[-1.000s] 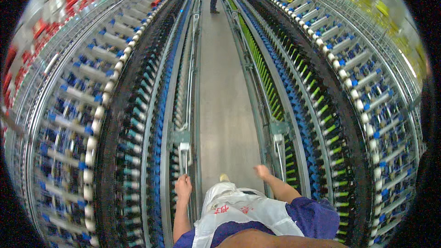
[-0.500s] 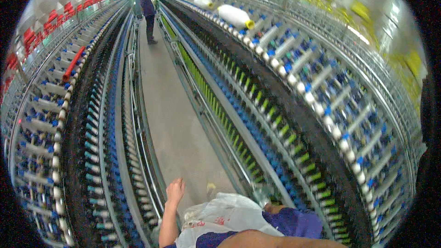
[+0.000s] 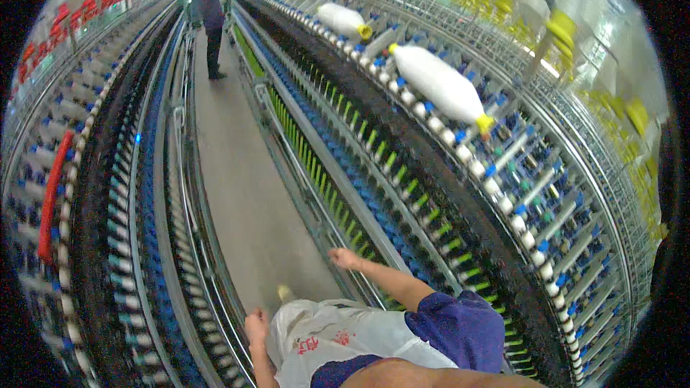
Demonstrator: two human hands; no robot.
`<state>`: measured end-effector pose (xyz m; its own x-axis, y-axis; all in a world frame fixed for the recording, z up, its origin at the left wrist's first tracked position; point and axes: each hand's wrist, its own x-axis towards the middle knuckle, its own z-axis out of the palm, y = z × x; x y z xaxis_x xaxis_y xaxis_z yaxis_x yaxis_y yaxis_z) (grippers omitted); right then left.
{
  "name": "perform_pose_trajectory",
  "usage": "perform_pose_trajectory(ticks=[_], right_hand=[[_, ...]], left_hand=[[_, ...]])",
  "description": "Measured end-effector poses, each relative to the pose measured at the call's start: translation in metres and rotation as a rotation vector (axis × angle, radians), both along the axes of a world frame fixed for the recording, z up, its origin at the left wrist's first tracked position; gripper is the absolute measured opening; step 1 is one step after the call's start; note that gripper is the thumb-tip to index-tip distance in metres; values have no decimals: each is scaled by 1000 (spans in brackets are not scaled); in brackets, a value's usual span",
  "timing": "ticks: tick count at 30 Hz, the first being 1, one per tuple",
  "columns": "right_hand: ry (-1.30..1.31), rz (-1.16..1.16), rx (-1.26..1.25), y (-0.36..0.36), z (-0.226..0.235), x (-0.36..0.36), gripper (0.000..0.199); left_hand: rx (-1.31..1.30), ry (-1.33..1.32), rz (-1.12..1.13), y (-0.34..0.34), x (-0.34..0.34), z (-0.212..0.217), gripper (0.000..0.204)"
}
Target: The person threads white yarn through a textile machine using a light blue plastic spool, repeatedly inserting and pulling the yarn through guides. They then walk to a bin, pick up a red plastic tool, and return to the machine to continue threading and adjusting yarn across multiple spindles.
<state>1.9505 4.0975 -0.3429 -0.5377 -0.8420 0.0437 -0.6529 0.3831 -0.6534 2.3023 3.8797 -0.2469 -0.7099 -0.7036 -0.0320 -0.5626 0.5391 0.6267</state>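
Note:
My left hand [image 3: 256,326] hangs low by the left side of my white apron [image 3: 352,334], beside the left machine's rails. Its fingers are curled and nothing shows in them. Out in front of the apron is my right hand [image 3: 346,259], forearm stretched from a blue sleeve. Its fingers are closed too, with nothing visible in them, near the rail [image 3: 327,233] of the right machine. Neither hand appears to grip any part of the machines. Two large white yarn bobbins with yellow ends, a nearer one [image 3: 440,82] and a farther one [image 3: 339,19], lie on top of the right machine.
A narrow grey aisle floor [image 3: 241,165] runs between two long spinning machines. Farther along it stands a person [image 3: 211,25] in dark clothes with one arm raised. Rows of green spindle tubes [image 3: 309,147] line the right side. A red tube [image 3: 55,197] lies on the left machine.
I have moved forward along the aisle; the bobbins and red tube are nearer. My right hand has come into sight and swung forward, while my left hand has dropped back lower.

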Motion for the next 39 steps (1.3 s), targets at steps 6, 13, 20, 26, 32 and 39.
perform_pose_trajectory(ticks=[6,13,20,26,32,39], right_hand=[[-45,60,440,-60,74,-123,26],[-315,-419,80,-135,226,-305,30],[29,-686,-585,-211,437,-495,22],[435,-832,-836,-170,579,-698,24],[973,-1267,-318,-102,677,-821,33],[812,-1161,-911,-100,784,-825,38]], left_hand=[[16,175,-306,-156,-282,70,21],[-170,616,-995,-217,-631,222,16],[-202,914,-1414,-218,-868,324,19],[-28,879,-1629,-201,-1027,426,22],[621,1094,-1583,-131,-1153,540,33],[468,1481,-1368,-56,-1194,670,25]])
